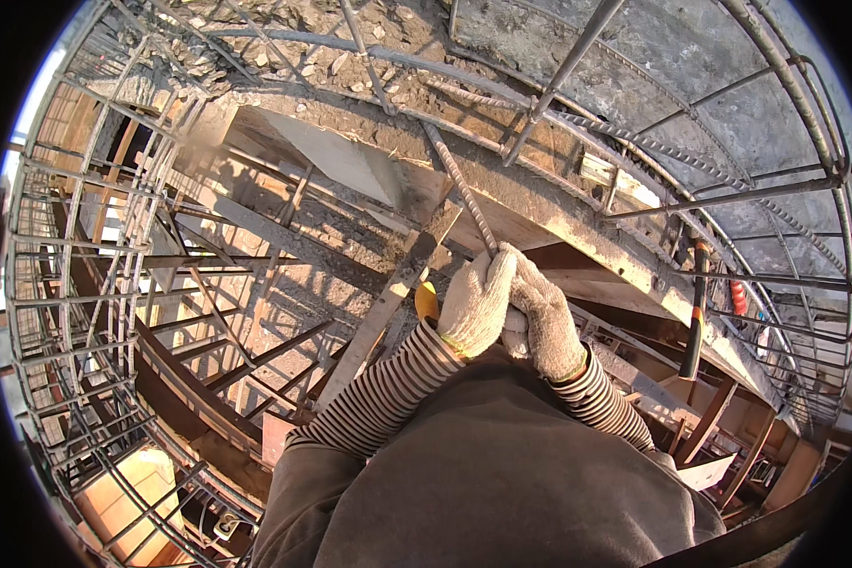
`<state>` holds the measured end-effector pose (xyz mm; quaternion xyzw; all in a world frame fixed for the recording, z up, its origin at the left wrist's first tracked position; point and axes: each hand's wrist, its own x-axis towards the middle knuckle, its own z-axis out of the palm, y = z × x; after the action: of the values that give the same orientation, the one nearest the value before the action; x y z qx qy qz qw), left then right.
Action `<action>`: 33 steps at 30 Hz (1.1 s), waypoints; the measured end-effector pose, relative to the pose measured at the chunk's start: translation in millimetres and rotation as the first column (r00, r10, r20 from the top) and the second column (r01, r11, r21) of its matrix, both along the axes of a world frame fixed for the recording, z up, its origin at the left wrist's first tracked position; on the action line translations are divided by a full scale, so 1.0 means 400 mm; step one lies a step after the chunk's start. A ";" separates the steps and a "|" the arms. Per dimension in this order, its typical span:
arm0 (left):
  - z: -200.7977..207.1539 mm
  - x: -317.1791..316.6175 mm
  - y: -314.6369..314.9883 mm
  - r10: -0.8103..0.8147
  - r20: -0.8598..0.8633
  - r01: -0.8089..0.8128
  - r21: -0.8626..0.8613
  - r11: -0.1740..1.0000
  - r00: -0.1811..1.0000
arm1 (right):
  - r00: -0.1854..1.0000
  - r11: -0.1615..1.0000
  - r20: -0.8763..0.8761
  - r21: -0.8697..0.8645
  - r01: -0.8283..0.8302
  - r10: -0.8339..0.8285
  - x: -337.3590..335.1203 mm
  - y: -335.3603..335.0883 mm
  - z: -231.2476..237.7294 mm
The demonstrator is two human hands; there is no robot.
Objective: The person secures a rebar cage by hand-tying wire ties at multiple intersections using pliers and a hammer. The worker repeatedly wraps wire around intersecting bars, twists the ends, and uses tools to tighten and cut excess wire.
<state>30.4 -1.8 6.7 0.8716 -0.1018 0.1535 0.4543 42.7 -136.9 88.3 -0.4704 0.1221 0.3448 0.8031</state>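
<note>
From here I see the white-gloved left hand (473,301) near centre, its fingers wrapped around a brown ribbed steel rod (461,189) slanting up toward twelve o'clock. The white-gloved right hand (547,320) curls against it; I can't tell whether those fingers grip the rod. A black-and-orange handle (698,308) stands at three o'clock, a grey steel rebar cage (142,222) at nine.

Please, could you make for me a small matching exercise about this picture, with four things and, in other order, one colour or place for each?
Column one
1. bar
2. gloves
3. sleeves
4. tool handle

Column two
A. black and cream stripes
B. black with orange, at right
C. off-white, close together
D. runs upward from the gloves

Right pairs
1-D, 2-C, 3-A, 4-B
</note>
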 end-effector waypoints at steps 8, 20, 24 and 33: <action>0.000 0.054 -0.008 -0.124 -0.506 -0.219 -0.565 0.796 0.854 | 0.847 0.863 0.384 -0.479 -0.158 0.368 0.057 -0.014 -0.043; 0.042 -0.005 -0.049 -0.198 -0.491 -0.298 -0.753 0.587 0.849 | 0.960 0.829 0.093 0.487 -0.275 0.264 0.054 -0.089 -0.097; 0.022 0.018 -0.051 -0.067 -0.420 -0.216 -0.589 0.779 0.905 | 0.965 0.963 0.259 -0.268 0.029 0.043 -0.009 -0.020 -0.019; 0.044 0.001 -0.041 -0.004 -0.258 -0.098 -0.381 0.919 0.966 | 1.000 0.999 -0.016 -0.031 0.018 -0.018 -0.019 -0.024 0.018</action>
<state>30.7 -18.1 24.3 0.7781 0.0109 0.0687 0.6243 35.2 -146.4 95.3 -0.4787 0.1382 0.3394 0.7978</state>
